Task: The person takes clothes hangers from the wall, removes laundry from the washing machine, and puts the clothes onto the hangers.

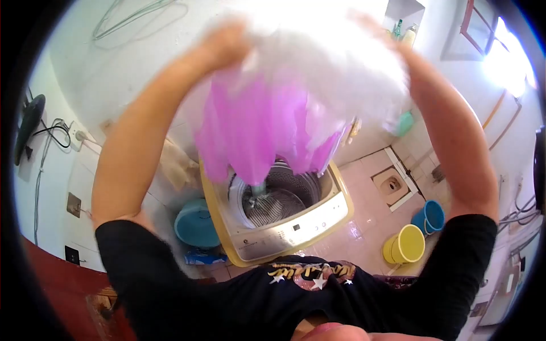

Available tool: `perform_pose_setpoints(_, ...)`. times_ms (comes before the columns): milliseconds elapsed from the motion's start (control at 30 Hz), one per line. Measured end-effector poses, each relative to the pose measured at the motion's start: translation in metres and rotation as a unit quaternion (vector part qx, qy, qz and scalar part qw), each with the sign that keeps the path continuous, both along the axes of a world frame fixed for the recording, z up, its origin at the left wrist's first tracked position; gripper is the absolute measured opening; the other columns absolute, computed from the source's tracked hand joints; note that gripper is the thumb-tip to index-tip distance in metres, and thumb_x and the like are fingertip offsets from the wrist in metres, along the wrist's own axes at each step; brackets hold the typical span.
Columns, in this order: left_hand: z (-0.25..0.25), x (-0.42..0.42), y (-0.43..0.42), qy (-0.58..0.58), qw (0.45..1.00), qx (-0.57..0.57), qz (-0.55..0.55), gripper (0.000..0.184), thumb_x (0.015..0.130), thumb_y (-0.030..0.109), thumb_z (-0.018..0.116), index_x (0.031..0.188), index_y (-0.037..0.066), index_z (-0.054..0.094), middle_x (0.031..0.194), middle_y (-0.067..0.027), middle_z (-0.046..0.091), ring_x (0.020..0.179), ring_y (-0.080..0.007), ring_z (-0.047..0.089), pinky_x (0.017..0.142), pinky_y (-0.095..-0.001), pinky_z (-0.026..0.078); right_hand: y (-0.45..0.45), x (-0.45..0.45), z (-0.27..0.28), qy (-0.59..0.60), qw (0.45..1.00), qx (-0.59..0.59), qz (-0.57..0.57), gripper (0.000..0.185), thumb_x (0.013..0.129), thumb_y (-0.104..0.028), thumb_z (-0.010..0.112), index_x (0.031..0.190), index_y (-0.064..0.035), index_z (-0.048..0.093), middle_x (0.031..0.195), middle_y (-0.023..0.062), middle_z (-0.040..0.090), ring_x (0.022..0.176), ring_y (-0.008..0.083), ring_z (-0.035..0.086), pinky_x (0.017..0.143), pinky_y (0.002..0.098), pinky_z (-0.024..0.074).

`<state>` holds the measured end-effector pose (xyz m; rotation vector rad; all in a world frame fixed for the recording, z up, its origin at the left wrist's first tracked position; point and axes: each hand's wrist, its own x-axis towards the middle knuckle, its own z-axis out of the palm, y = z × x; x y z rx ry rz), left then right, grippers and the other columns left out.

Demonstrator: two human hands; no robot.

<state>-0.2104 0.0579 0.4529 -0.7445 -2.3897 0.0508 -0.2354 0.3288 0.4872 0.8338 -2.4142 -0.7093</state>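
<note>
Up high goes our view, and there it is: a big white-and-magenta cloth (244, 125), hanging in loose folds above the open mouth of a pale top-loading washing machine (290, 238). The left hand (230, 42) has its fingers closed on the cloth near the upper edge, blurred but seemingly firm. Across on the other side, the right hand (372, 25) is up against the white part, and glare and blur swallow the fingers: cannot tell whether they are clamped or apart.

And what a soft customer this looks! Thin, limp, no stiffness of its own, likely light for its size, though any dampness would add drag and a little slip. Best hold, by my judgement: two well-separated bunches of the upper edge, gathered deep enough that the folds don't slide out. The lower magenta edge falls in uneven, rounded tongues, almost sheer against the smoother white.

Below, the ribbed metal drum (284, 193) gleams, round and hard inside its yellowish rim. Beside the machine sits a round blue plastic basin (196, 227); over on the other side, a yellow plastic bucket (408, 244) stands just beside a smaller blue bucket (429, 216), all on glossy pinkish floor tiles (364, 227).
</note>
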Motion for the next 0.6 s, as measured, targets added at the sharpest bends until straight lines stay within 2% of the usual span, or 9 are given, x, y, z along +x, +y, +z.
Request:
perform_pose_setpoints(67, -0.025, 0.015, -0.004, -0.286, 0.956, -0.064, 0.025, 0.028, 0.077, 0.008, 0.054, 0.104, 0.006, 0.062, 0.099, -0.0142, 0.063, 0.089, -0.0299, 0.059, 0.084, -0.0396, 0.045, -0.033, 0.01, 0.01, 0.042, 0.992, -0.079, 0.091, 0.024, 0.08, -0.017, 0.048, 0.092, -0.0114, 0.068, 0.086, 0.0097, 0.067, 0.081, 0.027, 0.064, 0.073, 0.0395, 0.0503)
perform_pose_setpoints(100, -0.025, 0.009, -0.014, -0.277, 0.959, -0.055, 0.03, 0.028, 0.077, 0.008, 0.054, 0.104, 0.006, 0.062, 0.099, -0.0142, 0.063, 0.089, -0.0299, 0.059, 0.084, -0.0396, 0.045, -0.054, 0.02, 0.028, 0.003, 0.975, -0.163, 0.152, 0.022, 0.078, -0.017, 0.05, 0.09, -0.0109, 0.067, 0.084, 0.0114, 0.066, 0.08, 0.0292, 0.063, 0.072, 0.0408, 0.05)
perform_pose_setpoints(167, -0.041, 0.0, -0.038, -0.347, 0.868, 0.256, -0.247, 0.034, 0.078, 0.015, 0.06, 0.109, 0.002, 0.058, 0.106, -0.012, 0.061, 0.094, -0.029, 0.057, 0.088, -0.037, 0.044, -0.093, 0.032, 0.05, -0.037, 0.941, -0.233, 0.244, 0.02, 0.073, -0.016, 0.055, 0.088, -0.0098, 0.066, 0.081, 0.0143, 0.065, 0.078, 0.0326, 0.062, 0.07, 0.0417, 0.049)
perform_pose_setpoints(300, -0.045, 0.03, -0.044, -0.396, 0.744, 0.452, -0.292, 0.037, 0.079, 0.019, 0.058, 0.112, 0.002, 0.055, 0.108, -0.0132, 0.06, 0.096, -0.0296, 0.057, 0.088, -0.0383, 0.043, -0.168, 0.042, 0.064, -0.03, 0.958, -0.146, 0.247, 0.016, 0.072, -0.02, 0.055, 0.083, -0.0107, 0.063, 0.081, 0.0153, 0.064, 0.079, 0.0364, 0.06, 0.069, 0.0448, 0.0488)
perform_pose_setpoints(400, -0.077, 0.066, -0.05, -0.427, 0.686, 0.507, -0.3, 0.039, 0.08, 0.021, 0.058, 0.114, 0.002, 0.053, 0.109, -0.014, 0.059, 0.097, -0.03, 0.056, 0.088, -0.0393, 0.043, -0.206, 0.02, 0.049, -0.174, 0.943, 0.015, 0.282, 0.02, 0.072, -0.022, 0.056, 0.079, -0.0048, 0.062, 0.081, 0.0174, 0.063, 0.077, 0.0353, 0.061, 0.07, 0.0427, 0.0486)
perform_pose_setpoints(433, -0.091, 0.076, -0.054, -0.439, 0.667, 0.524, -0.297, 0.04, 0.08, 0.022, 0.057, 0.114, 0.002, 0.053, 0.109, -0.0143, 0.058, 0.097, -0.0302, 0.056, 0.088, -0.0396, 0.043, -0.213, -0.011, 0.035, -0.359, 0.899, 0.046, 0.245, 0.016, 0.072, -0.015, 0.057, 0.082, -0.0029, 0.062, 0.076, 0.015, 0.063, 0.069, 0.0275, 0.062, 0.063, 0.0382, 0.0494)
perform_pose_setpoints(467, -0.109, 0.086, -0.059, -0.451, 0.647, 0.541, -0.291, 0.04, 0.081, 0.023, 0.057, 0.115, 0.002, 0.052, 0.11, -0.0146, 0.058, 0.097, -0.0303, 0.056, 0.089, -0.0399, 0.043, -0.21, 0.019, 0.044, -0.507, 0.855, 0.065, 0.087, 0.016, 0.071, -0.007, 0.056, 0.085, -0.0025, 0.063, 0.071, 0.01, 0.062, 0.064, 0.0177, 0.06, 0.055, 0.0322, 0.0487)
perform_pose_setpoints(533, -0.14, 0.101, -0.073, -0.469, 0.604, 0.581, -0.276, 0.042, 0.081, 0.025, 0.056, 0.116, 0.002, 0.051, 0.11, -0.0151, 0.057, 0.098, -0.0306, 0.056, 0.089, -0.0406, 0.043, -0.218, -0.01, 0.021, -0.655, 0.75, 0.035, 0.084, 0.027, 0.075, -0.012, 0.06, 0.099, -0.0008, 0.06, 0.079, 0.0077, 0.062, 0.068, 0.0142, 0.06, 0.055, 0.028, 0.051)
perform_pose_setpoints(600, -0.172, 0.113, -0.087, -0.476, 0.561, 0.628, -0.254, 0.044, 0.082, 0.027, 0.056, 0.117, 0.002, 0.049, 0.111, -0.0157, 0.057, 0.099, -0.0309, 0.055, 0.089, -0.0412, 0.043, -0.24, -0.024, 0.029, -0.707, 0.697, -0.014, 0.12, 0.033, 0.079, -0.017, 0.061, 0.107, -0.0005, 0.057, 0.09, 0.0085, 0.063, 0.071, 0.0147, 0.06, 0.056, 0.0287, 0.0522)
